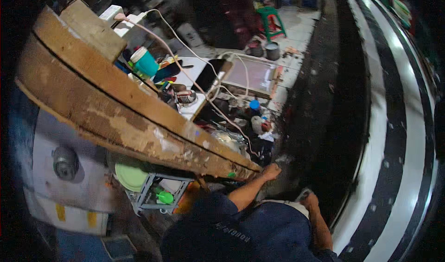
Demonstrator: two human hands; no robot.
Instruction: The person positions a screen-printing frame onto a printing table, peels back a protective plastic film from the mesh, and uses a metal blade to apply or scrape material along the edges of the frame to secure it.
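My left hand (272,171) is closed, its fingers curled, beside the near end of a long worn wooden beam (125,123). A pale blurred patch shows just beyond its knuckles, and what it holds, if anything, I cannot make out. My right hand (309,200) is also closed, lower and further right, close to my waist. Something small and greyish shows at its fingers, too blurred to name. Both hands are over a dark strip of floor (320,104), left of a long surface with black and white stripes (378,183).
Beyond the beam, a white-topped table (185,69) carries a teal cup (145,61), tools and cables. A framed screen (248,75) lies past it. Pots (272,51) and a green stool (271,23) stand further back. A grey rack (160,192) with green items stands left of me.
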